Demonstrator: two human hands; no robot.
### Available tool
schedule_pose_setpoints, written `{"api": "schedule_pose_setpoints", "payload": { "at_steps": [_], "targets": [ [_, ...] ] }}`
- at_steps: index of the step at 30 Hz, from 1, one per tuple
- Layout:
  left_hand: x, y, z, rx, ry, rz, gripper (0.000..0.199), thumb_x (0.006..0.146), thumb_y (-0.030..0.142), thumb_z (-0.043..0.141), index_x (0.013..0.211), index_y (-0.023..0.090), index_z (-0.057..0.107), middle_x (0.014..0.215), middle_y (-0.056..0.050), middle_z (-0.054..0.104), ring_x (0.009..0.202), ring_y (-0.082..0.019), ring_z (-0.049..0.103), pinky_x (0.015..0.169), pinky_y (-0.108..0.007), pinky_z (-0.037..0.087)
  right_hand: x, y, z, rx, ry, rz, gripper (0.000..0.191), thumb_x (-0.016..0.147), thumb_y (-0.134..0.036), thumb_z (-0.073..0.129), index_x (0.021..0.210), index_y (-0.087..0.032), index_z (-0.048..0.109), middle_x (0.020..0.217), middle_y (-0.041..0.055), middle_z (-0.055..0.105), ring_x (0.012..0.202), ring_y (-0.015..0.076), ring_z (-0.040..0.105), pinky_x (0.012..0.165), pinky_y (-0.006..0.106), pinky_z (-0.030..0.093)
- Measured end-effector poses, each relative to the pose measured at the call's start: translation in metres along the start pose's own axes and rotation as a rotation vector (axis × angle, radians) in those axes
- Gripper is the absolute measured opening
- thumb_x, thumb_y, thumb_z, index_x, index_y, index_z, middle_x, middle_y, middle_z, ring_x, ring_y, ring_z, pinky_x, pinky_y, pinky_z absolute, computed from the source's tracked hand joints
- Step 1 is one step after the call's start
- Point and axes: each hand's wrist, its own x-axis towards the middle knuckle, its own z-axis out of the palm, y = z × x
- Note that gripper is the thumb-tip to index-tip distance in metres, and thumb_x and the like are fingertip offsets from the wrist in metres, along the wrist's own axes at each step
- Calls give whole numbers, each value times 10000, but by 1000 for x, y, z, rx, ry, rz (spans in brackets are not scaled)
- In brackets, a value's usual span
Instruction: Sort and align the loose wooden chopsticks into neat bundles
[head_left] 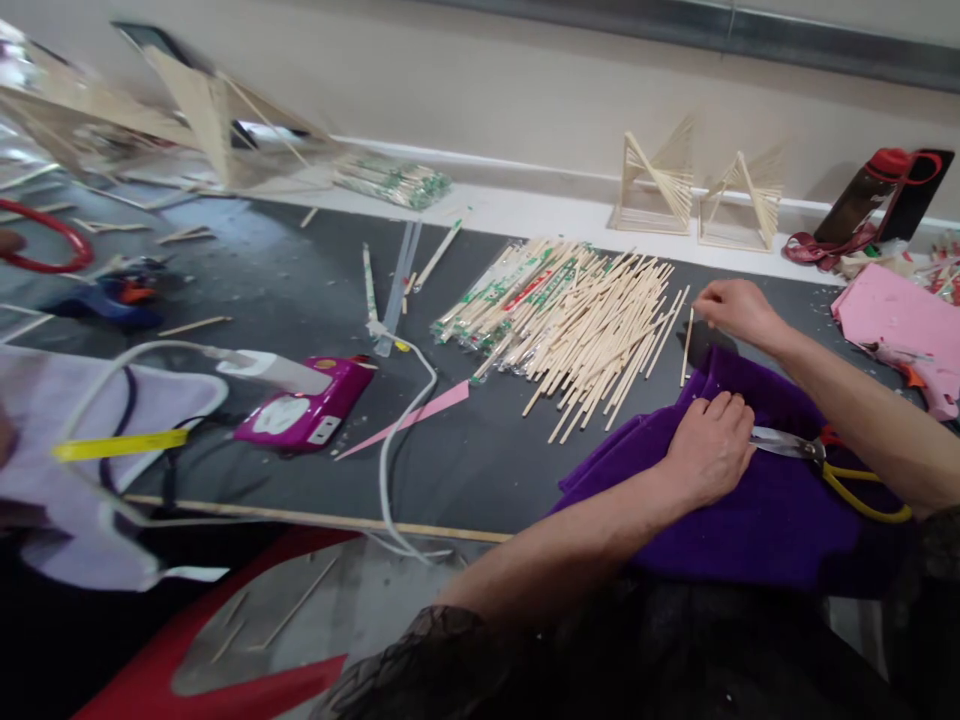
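My left hand (709,448) rests on a purple cloth (780,530) at the table's front edge, its fingers curled and closed on the fabric. The blades of a pair of scissors (855,478) with yellow and red handles point towards these fingers; whether they touch is unclear. Farther back, my right hand (739,308) pinches the upper end of a thin wooden stick (686,350), whose lower end slants down to the dark tabletop. Just left of it lies a heap of loose wooden sticks (600,330), partly over wrapped sticks (517,285).
Two stick models (660,180) stand by the wall. At right are a bottle (862,200), pink sheets (907,320) and a pink glue gun (919,370). A purple device (304,405) with a white cable (386,450) lies left. Another person's hand (9,242) shows at far left.
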Motion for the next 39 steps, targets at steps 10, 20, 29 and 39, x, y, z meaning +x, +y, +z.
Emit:
{"api": "schedule_pose_setpoints", "payload": {
  "at_steps": [10,20,29,39],
  "targets": [
    [0,-2,-1,-17,-41,-22,447,946,361,401,1256,76,552,1269,-150,594,1215,-271,482,983,-402,371,-26,-50,28,-151,-206,-440,329,832,-175,521,1137,-163,646,1160,119,635,1016,212,595,736,263,430],
    [-1,-7,7,-19,61,-17,463,964,390,365,1310,132,533,1398,-109,530,1316,-236,429,1083,-402,309,-6,-10,8,25,30,-237,278,848,-176,439,882,-156,714,854,54,699,768,157,591,671,245,371],
    [2,-8,9,-33,36,-25,484,961,421,368,1279,107,553,1350,-122,569,1271,-236,480,1047,-380,354,0,-16,21,-52,109,-284,295,859,-151,441,992,-162,704,1021,82,681,884,187,591,729,265,397],
    [3,-9,-2,-102,0,-2,387,928,404,457,1129,112,612,1162,-128,619,1122,-251,533,926,-397,422,2,-33,46,-138,1,-495,273,946,-230,445,1135,-163,630,1140,110,604,1025,195,531,803,277,411]
  ]
}}
